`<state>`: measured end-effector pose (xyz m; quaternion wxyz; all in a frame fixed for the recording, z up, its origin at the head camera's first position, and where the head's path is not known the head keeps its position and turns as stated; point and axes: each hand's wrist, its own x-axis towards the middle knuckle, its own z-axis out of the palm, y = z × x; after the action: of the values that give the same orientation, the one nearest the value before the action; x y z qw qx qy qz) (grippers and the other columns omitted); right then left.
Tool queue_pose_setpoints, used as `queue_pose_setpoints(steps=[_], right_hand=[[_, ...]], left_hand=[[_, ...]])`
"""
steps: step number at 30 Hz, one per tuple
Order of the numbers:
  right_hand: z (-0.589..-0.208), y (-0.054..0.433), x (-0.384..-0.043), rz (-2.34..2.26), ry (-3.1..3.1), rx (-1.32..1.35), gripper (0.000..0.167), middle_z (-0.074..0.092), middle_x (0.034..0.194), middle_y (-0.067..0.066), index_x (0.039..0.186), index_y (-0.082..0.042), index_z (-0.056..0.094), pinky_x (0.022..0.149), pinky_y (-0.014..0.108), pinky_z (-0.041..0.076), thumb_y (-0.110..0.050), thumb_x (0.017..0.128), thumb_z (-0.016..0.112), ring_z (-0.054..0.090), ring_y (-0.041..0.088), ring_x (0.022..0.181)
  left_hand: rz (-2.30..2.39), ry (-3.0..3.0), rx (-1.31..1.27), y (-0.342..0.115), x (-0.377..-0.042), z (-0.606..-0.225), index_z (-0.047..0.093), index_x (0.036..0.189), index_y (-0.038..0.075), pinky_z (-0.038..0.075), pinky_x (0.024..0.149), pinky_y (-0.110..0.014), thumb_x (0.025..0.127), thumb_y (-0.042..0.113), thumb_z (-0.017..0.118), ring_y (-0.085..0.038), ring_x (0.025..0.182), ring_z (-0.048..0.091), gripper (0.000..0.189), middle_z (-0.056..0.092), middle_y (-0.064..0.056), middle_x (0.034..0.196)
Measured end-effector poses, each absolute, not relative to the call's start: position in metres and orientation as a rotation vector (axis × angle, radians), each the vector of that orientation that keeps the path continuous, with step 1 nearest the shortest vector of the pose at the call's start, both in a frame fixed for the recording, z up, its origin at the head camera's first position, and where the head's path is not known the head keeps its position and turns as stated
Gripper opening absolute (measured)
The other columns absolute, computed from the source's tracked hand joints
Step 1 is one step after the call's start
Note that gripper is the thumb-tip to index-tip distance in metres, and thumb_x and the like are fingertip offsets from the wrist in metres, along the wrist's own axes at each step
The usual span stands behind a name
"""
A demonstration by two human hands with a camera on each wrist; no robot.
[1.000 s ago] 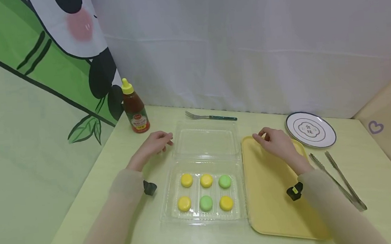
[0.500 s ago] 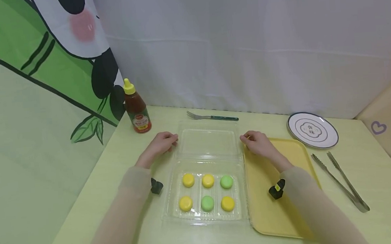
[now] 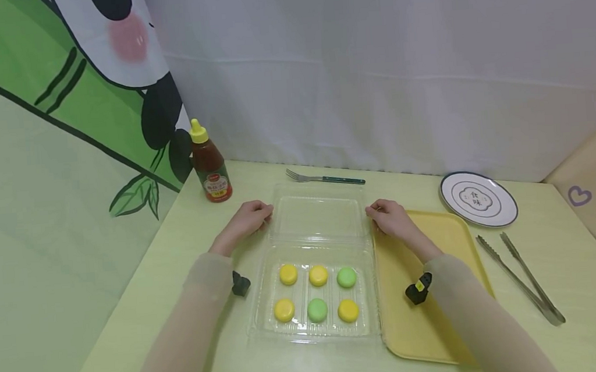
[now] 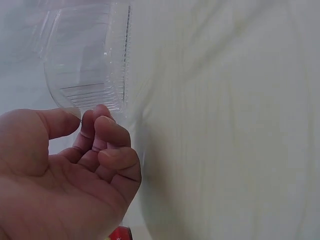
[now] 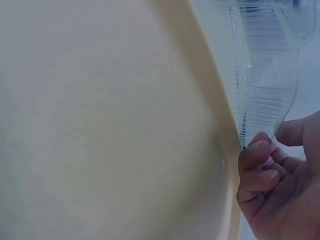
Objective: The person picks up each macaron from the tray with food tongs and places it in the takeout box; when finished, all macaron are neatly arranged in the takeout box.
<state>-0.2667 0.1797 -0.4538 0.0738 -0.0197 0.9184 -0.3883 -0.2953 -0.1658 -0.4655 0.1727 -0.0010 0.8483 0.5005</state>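
Observation:
A clear plastic clamshell box lies unfolded on the table, its lid laid back toward the wall. Several yellow macaron-like rounds and two green ones sit in two rows in its base. My left hand pinches the lid's left edge between thumb and curled fingers; the left wrist view shows the thin rim at the fingertips. On the opposite edge, my right hand pinches the lid the same way, reaching over the tray's far left corner. In the right wrist view the fingers lie right beside the tray's rim.
A yellow tray abuts the box's right side. Metal tongs and a white plate lie farther right. A fork rests behind the lid, and a red sauce bottle stands at the back left.
Both hands have moved inward to the lid's side edges, the right one farther, and now pinch them. The lid still lies back; the view has shifted slightly.

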Motion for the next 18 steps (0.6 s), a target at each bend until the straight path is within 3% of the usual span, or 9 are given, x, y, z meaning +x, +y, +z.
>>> queue_pose_setpoints(steps=[9,18], right_hand=[[-0.451,0.181,-0.268,-1.182,2.746,-0.051,0.028,0.055,0.068,0.007,0.109,0.004,0.059,0.055,0.029,0.039,-0.023,0.105,0.05,0.046,0.014,0.054],[-0.438,0.184,-0.267,-1.227,2.762,-0.093,0.033,0.062,0.081,0.018,0.113,0.006,0.061,0.058,0.03,0.043,-0.024,0.105,0.05,0.05,0.016,0.062]], left_hand=[[1.484,2.377,-0.016,-0.165,-0.296,-0.466,0.058,0.105,0.0,0.04,0.064,-0.027,0.107,0.029,0.046,-0.018,0.074,0.051,0.031,0.056,-0.008,0.09],[1.553,2.398,0.016,-0.165,-0.293,-0.456,0.057,0.113,-0.003,0.04,0.064,-0.027,0.107,0.028,0.048,-0.017,0.072,0.048,0.033,0.058,-0.009,0.095]])
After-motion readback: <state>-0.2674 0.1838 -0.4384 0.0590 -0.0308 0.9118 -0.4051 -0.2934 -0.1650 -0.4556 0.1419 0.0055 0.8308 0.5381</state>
